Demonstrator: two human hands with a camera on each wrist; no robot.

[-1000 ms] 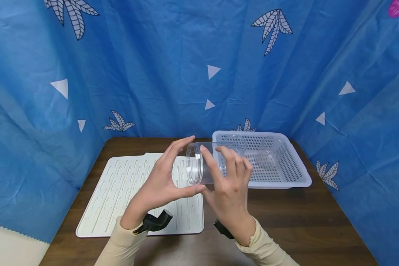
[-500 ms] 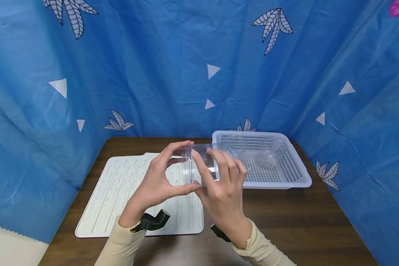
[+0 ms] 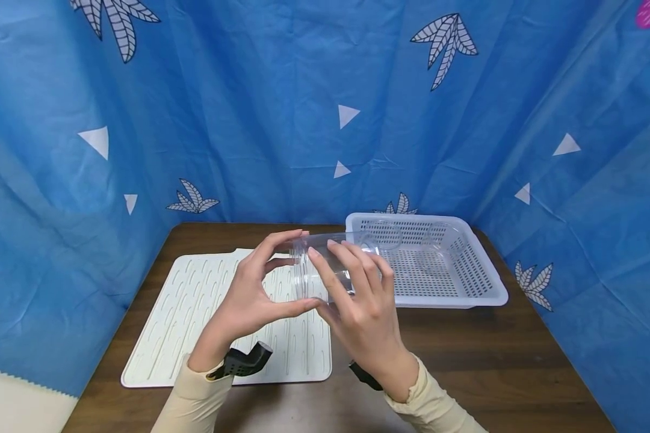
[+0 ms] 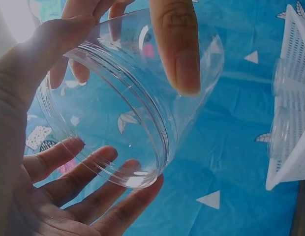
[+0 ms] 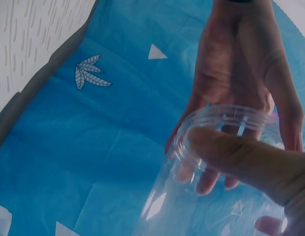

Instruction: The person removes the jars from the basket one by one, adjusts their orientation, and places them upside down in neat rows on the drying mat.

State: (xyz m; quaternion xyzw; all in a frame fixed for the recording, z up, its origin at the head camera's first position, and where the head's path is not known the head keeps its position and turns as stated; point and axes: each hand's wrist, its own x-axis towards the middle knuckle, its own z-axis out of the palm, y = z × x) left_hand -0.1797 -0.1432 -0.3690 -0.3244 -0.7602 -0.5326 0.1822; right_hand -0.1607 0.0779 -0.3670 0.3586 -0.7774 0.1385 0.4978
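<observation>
A clear, threaded-mouth jar point(image 3: 325, 282) is held on its side in the air, its mouth toward the left and no lid on it. My left hand point(image 3: 251, 294) grips the rim end, thumb below and fingers above; in the left wrist view its fingers curve round the jar's mouth point(image 4: 142, 142). My right hand point(image 3: 365, 307) holds the jar's body, fingers spread over the near side. Its thumb point(image 5: 231, 152) presses near the threads in the right wrist view.
A white ridged draining mat point(image 3: 195, 319) lies on the dark wooden table point(image 3: 476, 361) at the left. A white perforated basket point(image 3: 487, 297) with clear round containers point(image 3: 444, 237) in it stands at the back right. Behind hangs a blue curtain point(image 3: 260, 120).
Both hands have shifted slightly left with the jar. Its mouth has turned from partly facing the camera to more side-on.
</observation>
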